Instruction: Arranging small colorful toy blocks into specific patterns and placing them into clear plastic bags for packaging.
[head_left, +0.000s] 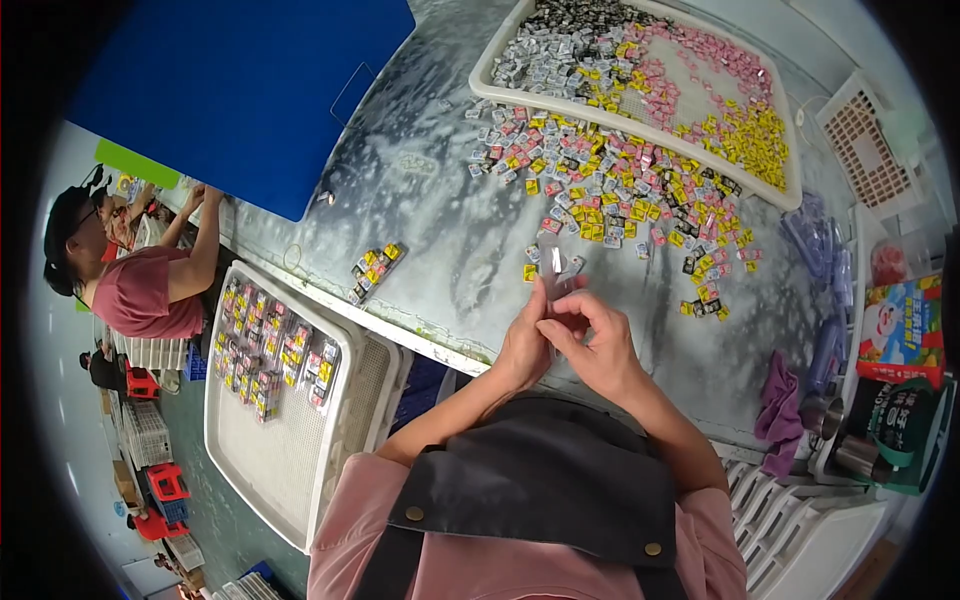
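Near the table's front edge, my left hand (526, 342) pinches a narrow clear plastic case (552, 260) that points away from me. My right hand (597, 345) closes on the same case from the other side, its thumb and fingers bent by its lower part. Whether anything lies inside the case is hard to make out. Just beyond my fingertips begins a loose spread of small blocks (600, 215) in yellow, pink, black and pale grey. Left of my hands lies a clear pack filled with such blocks (376, 272).
A white tray (640, 122) of loose blocks sorted by colour stands at the back. Lower left, another white tray (270, 478) carries several filled packs. A blue board (240, 90) covers the far left. At right are clear plastic cases (818, 245), a purple cloth (780, 410) and a co-worker (150, 275) at far left.
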